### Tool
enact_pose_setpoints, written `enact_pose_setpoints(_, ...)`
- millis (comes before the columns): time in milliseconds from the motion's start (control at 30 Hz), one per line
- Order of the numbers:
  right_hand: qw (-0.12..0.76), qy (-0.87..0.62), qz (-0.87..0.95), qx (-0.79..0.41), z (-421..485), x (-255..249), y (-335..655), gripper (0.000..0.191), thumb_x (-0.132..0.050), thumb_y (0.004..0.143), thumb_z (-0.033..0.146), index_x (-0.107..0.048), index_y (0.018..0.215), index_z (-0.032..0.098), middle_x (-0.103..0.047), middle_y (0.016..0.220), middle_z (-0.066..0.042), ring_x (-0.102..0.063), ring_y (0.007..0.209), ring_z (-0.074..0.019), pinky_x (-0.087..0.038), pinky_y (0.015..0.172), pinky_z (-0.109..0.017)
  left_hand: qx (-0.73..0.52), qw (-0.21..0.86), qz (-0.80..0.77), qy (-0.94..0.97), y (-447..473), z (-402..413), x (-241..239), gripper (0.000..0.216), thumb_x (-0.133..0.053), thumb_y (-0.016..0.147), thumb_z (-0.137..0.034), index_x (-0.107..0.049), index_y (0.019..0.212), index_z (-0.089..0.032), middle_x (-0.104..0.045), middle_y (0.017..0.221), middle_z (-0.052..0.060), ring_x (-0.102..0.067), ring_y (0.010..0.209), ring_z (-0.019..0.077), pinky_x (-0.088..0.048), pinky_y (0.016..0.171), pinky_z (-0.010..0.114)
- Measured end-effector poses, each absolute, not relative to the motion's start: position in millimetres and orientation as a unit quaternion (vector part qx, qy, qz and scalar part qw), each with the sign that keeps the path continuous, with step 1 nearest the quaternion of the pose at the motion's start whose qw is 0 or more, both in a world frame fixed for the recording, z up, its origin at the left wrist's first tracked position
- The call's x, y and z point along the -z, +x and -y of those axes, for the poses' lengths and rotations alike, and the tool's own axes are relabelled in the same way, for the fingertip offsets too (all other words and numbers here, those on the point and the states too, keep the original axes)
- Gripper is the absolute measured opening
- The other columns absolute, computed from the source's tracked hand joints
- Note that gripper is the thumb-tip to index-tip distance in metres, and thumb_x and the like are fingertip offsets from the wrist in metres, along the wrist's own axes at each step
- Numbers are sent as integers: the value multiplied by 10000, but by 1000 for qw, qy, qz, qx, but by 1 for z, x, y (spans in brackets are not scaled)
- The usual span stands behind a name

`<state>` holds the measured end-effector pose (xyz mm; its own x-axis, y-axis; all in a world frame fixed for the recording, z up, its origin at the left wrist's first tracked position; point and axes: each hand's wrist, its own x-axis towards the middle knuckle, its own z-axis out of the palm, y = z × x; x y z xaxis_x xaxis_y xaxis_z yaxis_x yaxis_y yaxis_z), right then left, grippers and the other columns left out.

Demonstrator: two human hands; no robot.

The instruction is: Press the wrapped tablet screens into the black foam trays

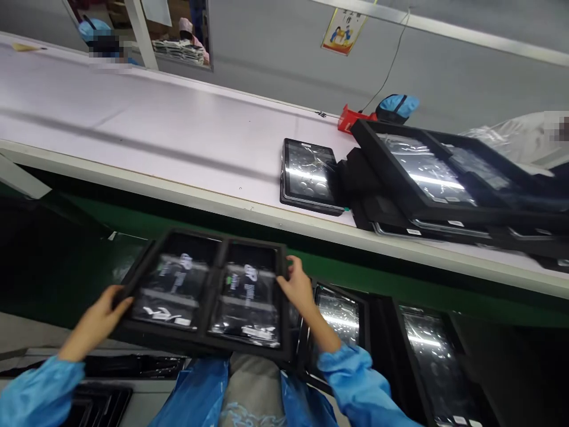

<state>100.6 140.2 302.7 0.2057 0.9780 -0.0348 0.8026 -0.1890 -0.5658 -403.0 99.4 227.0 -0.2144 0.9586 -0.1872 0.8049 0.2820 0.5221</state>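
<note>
Between my two hands hangs a black foam tray (215,296) with two compartments, tilted, above my lap. Each compartment holds a dark flat panel in shiny clear film: a left panel (171,284) and a right panel (246,296), with pale printing. My left hand (101,313) grips the tray's left edge, thumb on top. My right hand (299,287) grips its right edge, with fingers partly behind the rim. Just right of my right hand, lower down, more foam trays hold glossy panels, among them a near panel (340,314) and a farther panel (435,362).
A long white bench (178,136) runs across ahead. On it stand a small stack of tablet-like panels (311,172), piled black trays (400,178) and a red box (347,120). Black trays (95,406) lie low at left. People in blue caps are beyond the bench.
</note>
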Motion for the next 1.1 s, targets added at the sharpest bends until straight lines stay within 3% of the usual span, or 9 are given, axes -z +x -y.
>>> enact_pose_setpoints(67, 158, -801, 561, -137, -123, -307, 163, 552, -550, 753, 303, -375, 1272, 235, -622, 994, -48, -620, 749, -205, -402, 659, -279, -147, 306, -703, 625, -329, -97, -234, 559, -327, 804, -572, -403, 1200, -184, -600, 1152, 116, -570, 1100, 275, -476, 905, 356)
enact_pose_setpoints(133, 113, -830, 538, -100, -102, -311, 223, 527, -522, 783, 324, -363, 1272, 210, -633, 988, -64, -628, 751, -221, -408, 662, -296, -104, 337, -649, 674, -263, -87, -238, 527, -315, 811, -461, -387, 1216, -131, -609, 1088, 177, -597, 1027, 316, -463, 898, 418)
enact_pose_setpoints(267, 35, -875, 481, -39, -52, -313, 311, 527, -481, 821, 357, -336, 1300, 192, -665, 959, -109, -655, 758, -278, -428, 639, -338, -129, 453, -521, 712, -171, -61, -238, 466, -374, 865, -404, -351, 1250, -143, -573, 1148, 184, -572, 1067, 277, -453, 916, 374)
enact_pose_setpoints(467, -62, -885, 460, -22, 19, -287, 349, 485, -354, 870, 307, -369, 1328, 149, -680, 814, -159, -657, 674, -336, -438, 585, -403, -102, 476, -482, 728, -119, -53, -224, 621, -430, 821, -225, -281, 1404, -75, -399, 1389, 205, -412, 1281, 271, -328, 1102, 367)
enact_pose_setpoints(567, -30, -895, 444, 0, 24, -278, 344, 490, -345, 861, 250, -370, 1342, 162, -674, 980, -178, -664, 721, -331, -450, 589, -414, -40, 459, -465, 756, -113, -55, -226, 608, -422, 814, -166, -347, 1415, -103, -432, 1363, 189, -443, 1252, 281, -334, 1097, 381)
enact_pose_setpoints(733, 94, -840, 532, -47, -25, -273, 291, 430, -376, 861, 261, -477, 1251, 113, -589, 1210, -175, -592, 1067, -304, -476, 855, -402, -52, 464, -466, 751, -111, -53, -232, 513, -443, 841, -210, -461, 1345, -121, -495, 1273, 177, -495, 1183, 284, -378, 1056, 390)
enact_pose_setpoints(900, 241, -684, 654, -215, -87, -249, 141, 338, -390, 904, 275, -572, 1165, 162, -631, 1161, -98, -594, 1054, -209, -449, 944, -336, -88, 495, -457, 734, -114, -44, -216, 477, -494, 799, -187, -517, 1275, -160, -434, 1362, 149, -358, 1318, 257, -281, 1128, 368)
enact_pose_setpoints(1033, 167, -639, 606, -444, -122, -222, 24, 454, -431, 893, 175, -416, 1345, 139, -703, 898, -42, -644, 695, -152, -510, 700, -258, -195, 548, -436, 686, -135, -56, -189, 414, -437, 851, -263, -496, 1248, -165, -569, 1211, 113, -530, 1139, 202, -404, 1027, 323)
enact_pose_setpoints(1100, 139, -654, 581, -464, -137, -209, -10, 444, -429, 903, 170, -397, 1339, 99, -705, 840, -56, -638, 632, -153, -506, 630, -248, -226, 508, -475, 682, -161, -76, -175, 345, -387, 889, -330, -548, 1156, -182, -631, 1101, 81, -587, 1037, 193, -456, 952, 307)
